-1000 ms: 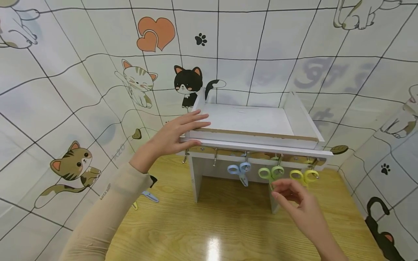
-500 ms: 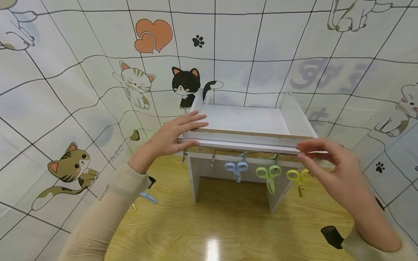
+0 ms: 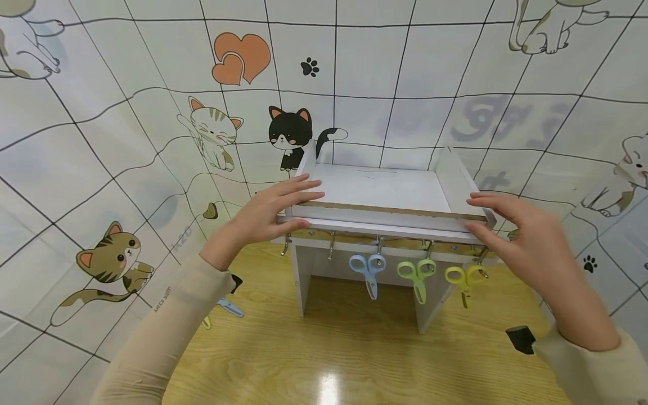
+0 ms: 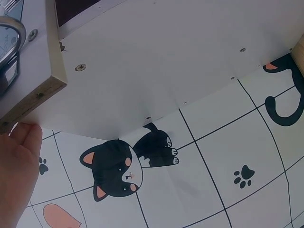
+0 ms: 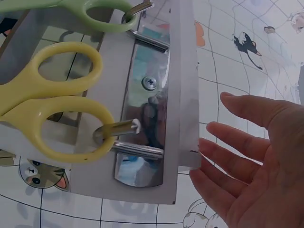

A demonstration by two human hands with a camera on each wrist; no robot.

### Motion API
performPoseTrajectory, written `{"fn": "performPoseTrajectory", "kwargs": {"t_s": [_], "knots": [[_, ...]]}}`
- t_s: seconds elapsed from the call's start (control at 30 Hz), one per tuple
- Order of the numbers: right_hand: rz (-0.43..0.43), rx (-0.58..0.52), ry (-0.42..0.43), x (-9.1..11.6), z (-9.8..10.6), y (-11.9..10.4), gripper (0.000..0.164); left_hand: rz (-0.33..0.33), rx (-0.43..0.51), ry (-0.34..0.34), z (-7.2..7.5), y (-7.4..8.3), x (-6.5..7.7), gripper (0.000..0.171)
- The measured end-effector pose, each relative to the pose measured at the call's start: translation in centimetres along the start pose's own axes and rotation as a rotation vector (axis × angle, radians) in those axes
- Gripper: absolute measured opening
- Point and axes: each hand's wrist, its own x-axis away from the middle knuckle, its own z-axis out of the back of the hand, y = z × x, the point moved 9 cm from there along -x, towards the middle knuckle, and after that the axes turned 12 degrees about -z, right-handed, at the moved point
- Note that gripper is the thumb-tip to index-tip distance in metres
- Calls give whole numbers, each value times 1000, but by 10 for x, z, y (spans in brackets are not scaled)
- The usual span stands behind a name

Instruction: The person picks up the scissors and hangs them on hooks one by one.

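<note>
A small white shelf (image 3: 374, 180) with an open tray top stands on a wooden surface. My left hand (image 3: 255, 212) rests on its left front corner, fingers laid straight over the top and thumb along the front edge. At the right front corner, my right hand (image 3: 536, 242) has its fingers extended at the side wall, thumb by the front lip; its fingers show loosely spread in the right wrist view. Under the front edge, blue scissors (image 3: 373, 286), green scissors (image 3: 419, 286) and yellow scissors (image 5: 21, 107) hang by their handle loops from metal hooks.
Two hooks (image 3: 331, 246) at the left carry nothing. On the wooden surface (image 3: 283, 360), a blue blade-like piece (image 3: 231, 307) and a yellow tip (image 3: 206, 322) show beyond my left forearm. A cat-print sheet (image 3: 395, 62) surrounds the back and sides.
My right hand has moved up and right from near the green and yellow scissors to the shelf's right front corner. The left hand has stayed in place.
</note>
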Motion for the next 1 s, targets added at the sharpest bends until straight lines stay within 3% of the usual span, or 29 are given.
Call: {"fn": "performPoseTrajectory", "kwargs": {"t_s": [0.23, 0.5, 0.67, 0.83, 1.0], "knots": [[-23, 30, -41, -1, -9, 15, 46, 0, 0, 4, 0, 1, 0, 57], [82, 35, 61, 2, -6, 13, 47, 18, -7, -2, -1, 0, 0, 56], [96, 84, 103, 2, -4, 11, 47, 46, -6, -18, -1, -1, -1, 57], [90, 80, 114, 2, -5, 10, 45, 132, 49, -20, 2, -7, 7, 61], [84, 75, 110, 2, -6, 11, 45, 259, 171, 88, 11, -22, 33, 57]]}}
